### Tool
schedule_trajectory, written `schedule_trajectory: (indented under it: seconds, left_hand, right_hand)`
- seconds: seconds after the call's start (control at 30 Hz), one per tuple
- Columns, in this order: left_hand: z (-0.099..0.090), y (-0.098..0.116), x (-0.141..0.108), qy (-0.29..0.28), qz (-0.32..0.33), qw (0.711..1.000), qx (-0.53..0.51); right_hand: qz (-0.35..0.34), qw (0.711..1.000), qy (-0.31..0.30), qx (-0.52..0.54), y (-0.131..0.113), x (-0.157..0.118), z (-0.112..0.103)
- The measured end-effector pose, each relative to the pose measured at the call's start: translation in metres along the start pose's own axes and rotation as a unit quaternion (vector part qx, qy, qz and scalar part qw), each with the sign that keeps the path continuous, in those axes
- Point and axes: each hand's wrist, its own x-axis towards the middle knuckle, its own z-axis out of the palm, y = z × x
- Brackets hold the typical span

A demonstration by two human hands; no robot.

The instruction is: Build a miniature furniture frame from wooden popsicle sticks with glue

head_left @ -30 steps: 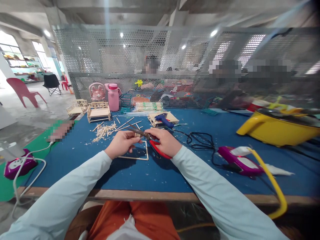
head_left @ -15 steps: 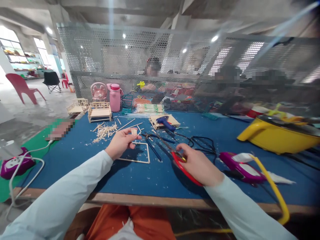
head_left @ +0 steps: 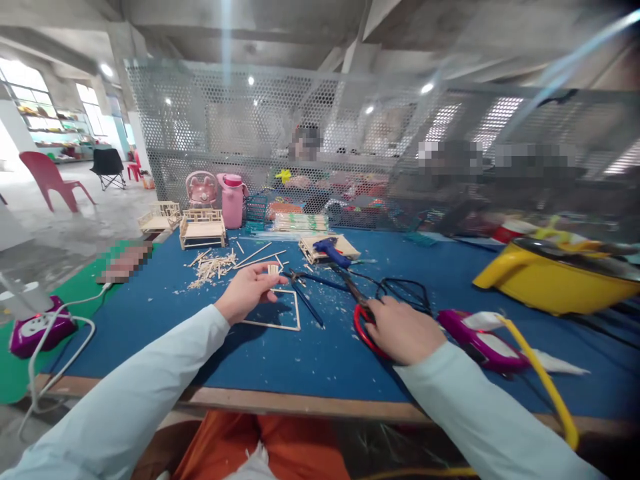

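Note:
My left hand (head_left: 247, 293) pinches a small bunch of short wooden sticks (head_left: 273, 269) between thumb and fingers. Below it, a rectangular frame of thin sticks (head_left: 299, 312) lies on the blue table, partly hidden by the hand. Over to the right, my right hand (head_left: 407, 330) grips the red-handled scissors (head_left: 359, 328) low over the tabletop, blades pointing away toward the glue gun. Between the hands lie pliers (head_left: 311, 305) with dark blue handles. A blue glue gun (head_left: 331, 252) rests on a flat stick-built piece (head_left: 313, 252) beyond them.
Loose cut sticks (head_left: 213, 268) are heaped left of centre. Small stick-built furniture pieces (head_left: 203, 230) and a pink jug (head_left: 232, 207) stand behind. At right are a purple power strip (head_left: 483, 343) and a yellow pan (head_left: 545, 283). A perforated metal screen (head_left: 210, 120) borders the back.
My right hand has lowered slightly with the scissors, whose handles have turned and sit more under the hand. My left hand keeps the sticks at nearly the same spot.

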Motion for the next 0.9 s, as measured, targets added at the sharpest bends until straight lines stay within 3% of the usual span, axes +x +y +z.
schedule_trajectory:
  seconds: [0.1,0.2,0.3,0.43,0.6,0.77,0.9]
  left_hand:
    - [0.001,0.001,-0.002,-0.015,-0.021,0.999,-0.029]
    - [0.002,-0.002,-0.002,-0.049,-0.011,0.996,-0.07]
    - [0.001,-0.004,-0.002,-0.078,-0.006,0.992,-0.1]
    - [-0.001,-0.004,-0.002,-0.081,-0.007,0.991,-0.103]
    - [0.001,-0.004,-0.003,-0.077,0.023,0.994,-0.069]
    - [0.0,-0.006,-0.003,-0.063,0.031,0.996,-0.049]
    - [-0.001,-0.008,-0.003,-0.084,0.023,0.995,-0.046]
  right_hand:
    - [-0.116,0.986,0.112,0.04,-0.019,0.002,-0.021]
    - [-0.273,0.918,0.237,0.165,-0.045,0.018,-0.031]
    - [-0.361,0.859,0.26,0.253,-0.066,0.043,-0.028]
    - [-0.368,0.82,0.285,0.334,-0.076,0.063,-0.017]
    - [-0.34,0.801,0.319,0.376,-0.077,0.057,-0.007]
    - [-0.338,0.798,0.324,0.38,-0.081,0.057,-0.001]
    - [-0.351,0.798,0.324,0.366,-0.082,0.059,0.001]
